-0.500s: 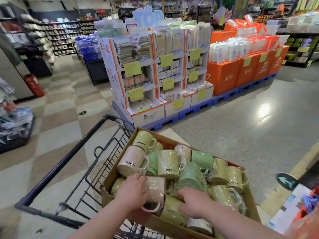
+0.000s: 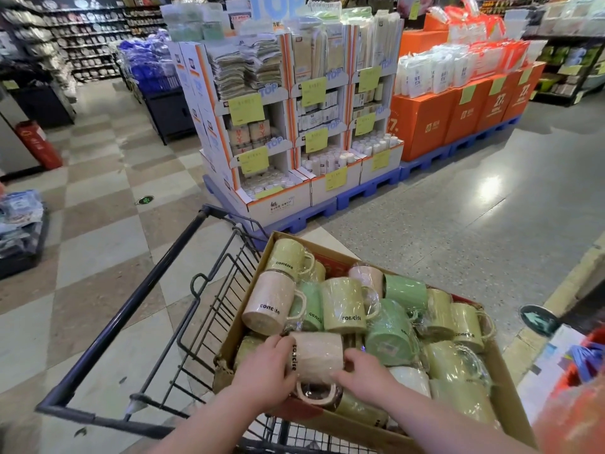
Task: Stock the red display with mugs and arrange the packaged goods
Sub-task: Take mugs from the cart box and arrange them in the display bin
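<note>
- The fingers [image 2: 278, 343] of your left hand [image 2: 263, 371] are curling round the left end of the cream mug [image 2: 317, 353], clamping it.
- The fingers [image 2: 353, 355] of your right hand [image 2: 368, 371] are wrapping its right end, with the thumb lying along the near side.
- The cream mug is lying on its side between both hands, its handle turned toward you, at the near end of the cardboard box [image 2: 504, 378].
- It is resting on other film-wrapped mugs; a yellow-green mug [image 2: 343, 304] and a green mug [image 2: 389, 332] are lying just beyond it.
- The box is sitting in the black wire cart [image 2: 131, 298].
- Across the aisle, a white display stand [image 2: 294, 126] is standing on a blue pallet [image 2: 370, 188], beside orange boxes [image 2: 425, 122].
</note>
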Motion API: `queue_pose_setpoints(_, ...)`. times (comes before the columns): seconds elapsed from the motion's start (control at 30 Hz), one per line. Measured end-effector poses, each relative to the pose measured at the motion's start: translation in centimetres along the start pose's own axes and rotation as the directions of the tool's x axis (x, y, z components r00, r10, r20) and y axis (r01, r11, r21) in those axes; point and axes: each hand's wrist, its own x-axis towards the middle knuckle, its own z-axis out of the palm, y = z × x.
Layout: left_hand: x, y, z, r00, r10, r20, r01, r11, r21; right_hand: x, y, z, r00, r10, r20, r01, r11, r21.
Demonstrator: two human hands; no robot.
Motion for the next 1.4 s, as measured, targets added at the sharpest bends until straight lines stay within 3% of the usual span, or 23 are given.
queue_pose_setpoints(0.23,0.2,-0.7,0.4,0.999,0.037,0.001,-0.037,0.997,-0.065,0.5,-1.1,0.6,0.991,0.034,-0.127,-0.018,0.993,0.12)
queue_pose_setpoints(0.37,0.2,-0.6,0.1,0.99,0.079,-0.113,-0.088,0.993,-0.08,0.2,-2.0,-0.2,0.975,0.021,-0.222,0.014,0.988,0.156)
queue_pose_setpoints(0.47,0.1,0.0,-0.6,0.958,0.193,-0.212,-0.217,0.972,-0.095,-0.2,-2.6,-1.2,0.962,0.017,-0.273,0.023,0.989,0.145)
queue_pose_setpoints(0.57,0.0,0.9,-0.9,0.921,0.326,-0.215,-0.353,0.931,-0.098,-0.5,-2.9,-2.2,0.951,0.024,-0.309,0.022,0.99,0.143)
queue_pose_setpoints(0.63,0.2,1.1,-0.5,0.91,0.366,-0.192,-0.384,0.921,-0.066,-0.7,-3.1,-2.8,0.943,0.032,-0.33,0.02,0.988,0.154)
queue_pose_setpoints(0.83,1.0,2.0,-0.6,0.822,0.427,-0.378,-0.448,0.893,0.035,-0.9,-3.8,-4.1,0.948,0.016,-0.317,0.057,0.974,0.219)
queue_pose_setpoints(0.93,1.5,2.2,-1.1,0.863,0.363,-0.352,-0.386,0.923,0.007,-1.0,-3.9,-4.8,0.951,0.02,-0.309,0.079,0.949,0.305)
queue_pose_setpoints(1.07,1.6,2.3,-2.3,0.939,0.144,-0.311,-0.2,0.967,-0.156,-0.3,-2.9,-6.0,0.942,0.046,-0.332,0.056,0.955,0.291)
queue_pose_setpoints(1.27,2.3,1.9,-2.5,0.957,-0.023,-0.289,-0.099,0.911,-0.401,1.8,-1.5,-7.0,0.913,0.106,-0.393,-0.06,0.99,0.127)
queue_pose_setpoints(1.4,2.5,1.0,-2.7,0.955,-0.09,-0.282,-0.08,0.838,-0.54,2.8,-1.8,-7.3,0.917,0.178,-0.358,-0.151,0.983,0.101)
